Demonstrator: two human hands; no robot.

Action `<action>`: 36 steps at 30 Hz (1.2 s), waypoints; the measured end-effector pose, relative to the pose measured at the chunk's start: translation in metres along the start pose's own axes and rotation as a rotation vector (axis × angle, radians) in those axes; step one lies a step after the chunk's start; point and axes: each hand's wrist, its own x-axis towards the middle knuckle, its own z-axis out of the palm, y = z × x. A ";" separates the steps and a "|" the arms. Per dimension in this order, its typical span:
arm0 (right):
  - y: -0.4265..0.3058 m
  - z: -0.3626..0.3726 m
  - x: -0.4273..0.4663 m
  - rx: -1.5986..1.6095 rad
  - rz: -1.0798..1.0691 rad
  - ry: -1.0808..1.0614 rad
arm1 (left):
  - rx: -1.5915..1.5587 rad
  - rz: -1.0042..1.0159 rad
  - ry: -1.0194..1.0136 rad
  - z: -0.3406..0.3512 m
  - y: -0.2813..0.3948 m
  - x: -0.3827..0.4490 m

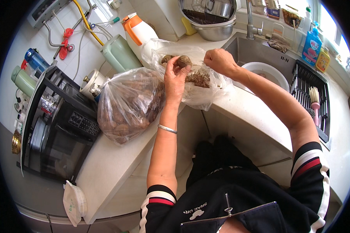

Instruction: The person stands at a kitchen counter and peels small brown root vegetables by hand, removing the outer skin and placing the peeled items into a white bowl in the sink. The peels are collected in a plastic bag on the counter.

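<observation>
My left hand [176, 77] holds a round brown root vegetable [184, 61] between thumb and fingers, above an opened clear plastic bag [202, 97]. Brown peelings [198, 79] lie in that bag, and another brown piece [166, 59] rests behind my left hand. To the right of the vegetable, apart from it, my right hand [220, 60] is closed in a fist over the bag's right side; whether it grips anything is hidden. A full clear plastic bag of brown root vegetables [128, 104] stands left of my left wrist.
The steel sink [242, 45] at right holds a white basin [268, 72], with a black drying rack [297, 84] beside it. A white and orange jug [143, 35] and a green kettle [121, 54] stand behind the bags. A black microwave [73, 139] is at left.
</observation>
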 end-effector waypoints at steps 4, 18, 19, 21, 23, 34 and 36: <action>0.001 0.013 -0.006 0.179 -0.110 0.046 | -0.028 -0.025 -0.031 0.000 0.000 0.001; -0.031 -0.014 0.000 -0.387 -0.820 0.292 | 0.408 0.041 -0.121 -0.004 -0.016 0.000; -0.032 -0.011 -0.001 -0.409 -0.863 0.338 | 0.424 0.043 -0.115 -0.005 -0.018 0.000; -0.032 -0.006 -0.001 -0.407 -0.849 0.362 | 0.410 0.034 -0.109 -0.007 -0.019 -0.001; -0.030 -0.002 0.001 -0.390 -0.749 0.360 | 0.351 0.010 -0.108 -0.009 -0.018 -0.002; 0.012 0.021 0.007 0.145 -0.186 0.063 | 0.074 -0.090 -0.140 -0.005 -0.005 0.001; 0.000 0.011 0.007 0.249 -0.126 0.053 | 0.036 -0.112 -0.147 -0.007 -0.006 0.001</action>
